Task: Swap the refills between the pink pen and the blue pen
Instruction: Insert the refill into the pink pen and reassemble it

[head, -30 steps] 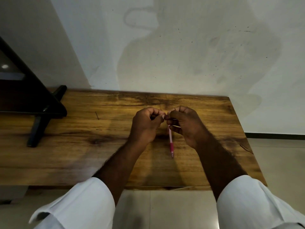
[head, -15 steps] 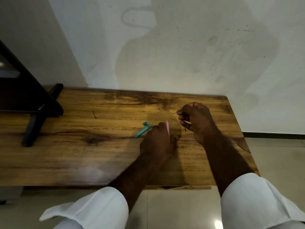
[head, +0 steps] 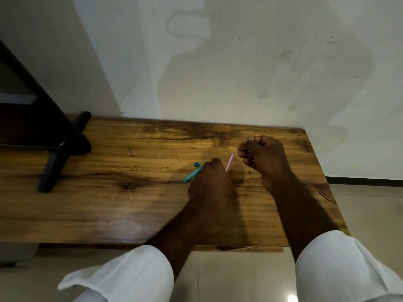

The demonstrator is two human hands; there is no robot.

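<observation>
My left hand [head: 210,185] rests low on the wooden table [head: 109,205] and holds the pink pen barrel [head: 229,162], which sticks up and away past my fingers. The blue pen barrel [head: 191,175] lies on the table touching the left side of that hand, with a small teal cap piece [head: 196,164] just beyond it. My right hand [head: 265,159] is raised a little to the right, fingers pinched on a thin refill [head: 237,151] whose tip shows near the pink barrel's top. A small dark piece [head: 250,172] lies below my right hand.
A dark stand with a black foot [head: 52,168] occupies the table's left end. A thin dark sliver [head: 130,152] lies behind the pens. The wall runs along the table's far edge, and tiled floor shows past the right and near edges.
My hands parted from each other; the left went down to the table with the pink barrel, beside the blue barrel. The right hand kept the thin refill and lifted away to the right.
</observation>
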